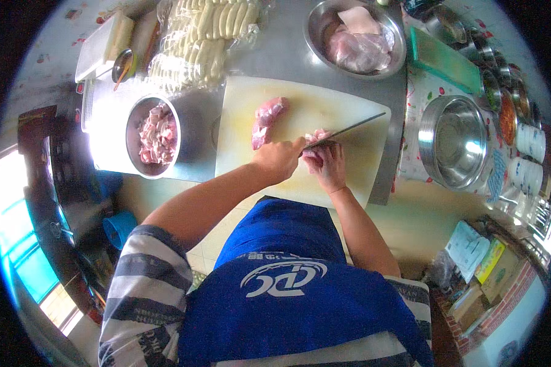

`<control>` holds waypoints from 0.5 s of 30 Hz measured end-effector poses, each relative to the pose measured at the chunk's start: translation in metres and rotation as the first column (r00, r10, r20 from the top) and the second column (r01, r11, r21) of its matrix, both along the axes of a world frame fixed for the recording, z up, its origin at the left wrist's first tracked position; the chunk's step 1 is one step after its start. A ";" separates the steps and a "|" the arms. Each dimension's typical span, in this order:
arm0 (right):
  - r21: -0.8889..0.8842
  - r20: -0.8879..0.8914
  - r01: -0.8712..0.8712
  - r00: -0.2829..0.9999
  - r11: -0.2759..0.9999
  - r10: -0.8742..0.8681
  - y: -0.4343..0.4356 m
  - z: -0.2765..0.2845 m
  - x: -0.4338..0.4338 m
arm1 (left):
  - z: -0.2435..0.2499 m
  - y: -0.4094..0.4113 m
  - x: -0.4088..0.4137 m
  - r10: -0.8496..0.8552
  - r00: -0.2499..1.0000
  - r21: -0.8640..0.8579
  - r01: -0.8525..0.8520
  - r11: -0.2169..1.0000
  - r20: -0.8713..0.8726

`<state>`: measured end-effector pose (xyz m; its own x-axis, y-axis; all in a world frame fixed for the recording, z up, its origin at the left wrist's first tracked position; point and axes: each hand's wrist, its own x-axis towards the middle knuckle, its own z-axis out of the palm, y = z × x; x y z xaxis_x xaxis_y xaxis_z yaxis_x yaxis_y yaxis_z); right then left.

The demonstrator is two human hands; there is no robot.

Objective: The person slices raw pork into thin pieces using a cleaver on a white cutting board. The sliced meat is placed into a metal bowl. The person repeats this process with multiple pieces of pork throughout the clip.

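My left hand (280, 160) grips the handle of a kitchen knife (356, 128), whose blade slants up to the right across the white cutting board (238, 103). Under the blade, my right hand (333, 169) presses a strip of raw meat (310, 160) to the board, its fingertips close to the blade. Small cut pieces of meat (317, 134) lie just beyond the knife. Farther left on the board rests a larger length of raw meat (272, 111), its near end beside my left hand. Cut meat (157, 137) fills part of a bowl (135, 158) left of the board.
A steel basin (310, 34) with large pieces of raw meat (358, 48) stands behind the board. Plastic-wrapped pale sausage-like rolls (211, 27) lie at the back left, near a small cup (123, 64). Stacked steel bowls (424, 142) and a green tray (445, 62) are at right.
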<state>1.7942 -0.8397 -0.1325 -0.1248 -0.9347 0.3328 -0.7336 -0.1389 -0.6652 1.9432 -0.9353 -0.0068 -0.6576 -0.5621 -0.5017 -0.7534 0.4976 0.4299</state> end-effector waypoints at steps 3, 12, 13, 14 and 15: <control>0.045 -0.002 0.010 1.000 0.999 -0.010 0.011 0.011 -0.003 | 0.027 -0.010 0.000 -0.023 0.999 0.059 0.022 0.998 0.024; 0.006 -0.111 0.047 0.993 0.999 -0.046 0.011 0.002 -0.001 | 0.053 0.010 0.026 -0.008 0.981 0.164 -0.025 0.986 0.195; -0.038 -0.175 0.061 0.982 0.997 -0.066 0.010 0.004 -0.001 | 0.045 0.011 0.024 -0.019 0.985 0.138 -0.005 0.990 0.173; -0.082 -0.235 0.066 0.968 0.995 -0.083 0.008 0.009 0.000 | 0.032 0.014 0.023 -0.025 0.988 0.112 0.008 0.994 0.153; -0.128 -0.292 0.064 0.951 0.990 -0.099 0.005 0.014 0.001 | 0.020 0.016 0.021 -0.027 0.991 0.083 0.016 0.996 0.134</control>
